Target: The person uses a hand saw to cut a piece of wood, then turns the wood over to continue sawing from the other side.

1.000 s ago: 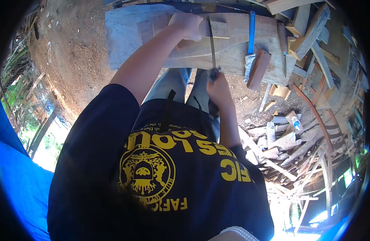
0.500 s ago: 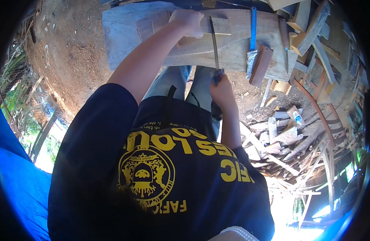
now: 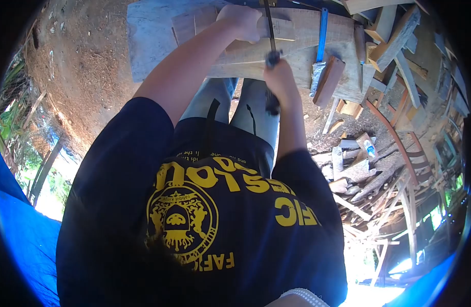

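Note:
My left hand (image 3: 240, 23) is closed over a small light wooden board (image 3: 282, 29), pressing it on a broad wooden workbench plank (image 3: 245, 66). Part of the board is hidden under my hand and wrist. My right hand (image 3: 280, 79) grips the dark handle of a handsaw (image 3: 271, 38). The saw's narrow blade runs across the board just right of my left hand, its far end leaving the top of the view. Flat wooden pieces (image 3: 187, 29) also lie to the left of my left hand.
A blue straight strip (image 3: 323, 33) and a reddish wood block (image 3: 329, 82) lie at the plank's right part. Offcuts (image 3: 394, 41) are stacked at the upper right. Scrap wood (image 3: 356, 171) and a plastic bottle (image 3: 369, 148) lie on the ground. A blue tarp (image 3: 25, 240) hangs lower left.
My right hand has pushed the saw forward, away from my body, so the handle is now close to the plank's near edge. My left hand stays on the board. The view shifted slightly.

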`<action>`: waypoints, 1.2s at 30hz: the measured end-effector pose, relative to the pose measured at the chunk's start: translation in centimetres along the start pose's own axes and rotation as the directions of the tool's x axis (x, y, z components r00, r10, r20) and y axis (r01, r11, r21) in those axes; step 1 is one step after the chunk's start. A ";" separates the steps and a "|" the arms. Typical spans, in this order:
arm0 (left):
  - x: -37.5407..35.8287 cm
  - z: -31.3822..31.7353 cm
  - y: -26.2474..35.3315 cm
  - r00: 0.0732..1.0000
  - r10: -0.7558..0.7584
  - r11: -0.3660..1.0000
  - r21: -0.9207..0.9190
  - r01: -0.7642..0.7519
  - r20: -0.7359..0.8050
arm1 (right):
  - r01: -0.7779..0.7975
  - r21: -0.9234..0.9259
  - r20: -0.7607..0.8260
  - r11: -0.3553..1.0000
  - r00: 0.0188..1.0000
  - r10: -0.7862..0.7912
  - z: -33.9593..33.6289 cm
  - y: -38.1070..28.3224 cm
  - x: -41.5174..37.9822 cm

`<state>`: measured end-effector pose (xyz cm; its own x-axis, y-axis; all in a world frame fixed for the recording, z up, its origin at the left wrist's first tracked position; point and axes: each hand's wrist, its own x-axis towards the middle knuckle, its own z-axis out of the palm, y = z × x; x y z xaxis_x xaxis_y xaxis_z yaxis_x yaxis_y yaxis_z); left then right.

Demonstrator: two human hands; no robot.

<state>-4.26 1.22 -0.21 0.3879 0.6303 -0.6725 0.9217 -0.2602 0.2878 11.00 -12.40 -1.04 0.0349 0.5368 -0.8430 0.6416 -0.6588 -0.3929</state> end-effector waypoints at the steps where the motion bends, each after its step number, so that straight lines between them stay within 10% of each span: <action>1: -0.3 -0.1 0.2 1.000 0.003 1.000 0.022 -0.003 0.014 | -0.016 0.016 -0.022 1.000 1.000 0.016 0.1 -0.5 0.9; 8: -0.4 -0.6 0.1 1.000 -0.013 1.000 -0.027 0.013 -0.004 | 0.003 0.069 -0.103 0.998 0.995 0.004 0.3 2.7 -8.2; 36: 0.3 -2.1 0.5 0.974 -0.087 0.981 -0.154 0.120 0.207 | 0.122 0.096 -0.301 0.988 0.950 -0.088 4.4 1.0 -0.4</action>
<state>-3.70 2.81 1.13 0.2993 0.4854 -0.8215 0.9495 -0.0665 0.3066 8.28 -15.58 -2.65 0.2074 0.7262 -0.6555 0.5646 -0.6360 -0.5260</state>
